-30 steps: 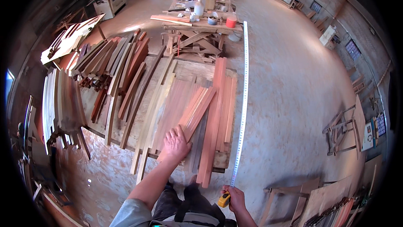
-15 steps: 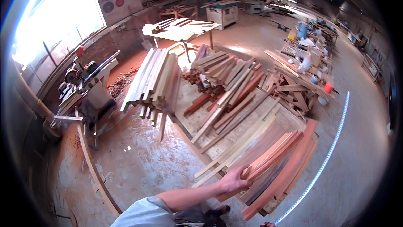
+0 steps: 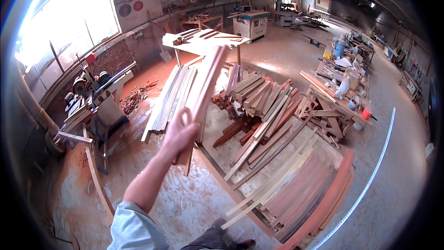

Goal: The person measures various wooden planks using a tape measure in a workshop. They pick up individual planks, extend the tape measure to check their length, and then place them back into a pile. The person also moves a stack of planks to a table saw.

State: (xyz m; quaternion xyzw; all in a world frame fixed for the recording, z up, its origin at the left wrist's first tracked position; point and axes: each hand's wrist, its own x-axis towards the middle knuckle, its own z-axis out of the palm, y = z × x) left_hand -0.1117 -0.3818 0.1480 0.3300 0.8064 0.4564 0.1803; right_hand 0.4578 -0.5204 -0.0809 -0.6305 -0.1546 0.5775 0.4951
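Observation:
My left hand (image 3: 180, 132) is closed around a bundle of long, narrow wooden strips (image 3: 209, 86), lifted and tilted up away from me. They pass over a stack of pale wooden strips (image 3: 169, 97) and hide part of it. At the right, a long, white tape measure blade (image 3: 370, 180) stretches out in a curve and runs off the lower edge. My right hand is out of view. Nearer me, reddish-brown boards (image 3: 300, 187) lie side by side on a low wooden platform (image 3: 210, 157), with a long red board (image 3: 330, 190) along their right.
Loose mixed strips (image 3: 259, 93) are heaped behind the platform's middle. A cluttered workbench (image 3: 319, 94) stands right, a machine with a motor (image 3: 99, 88) left. Farther back are a table with boards (image 3: 203, 39) and a white machine (image 3: 249, 26). A long board (image 3: 95, 173) leans at left.
My left hand has lifted the strips off the near boards and swung them left and away, over the pale stack. The bit of my right hand at the tape's near end has left view.

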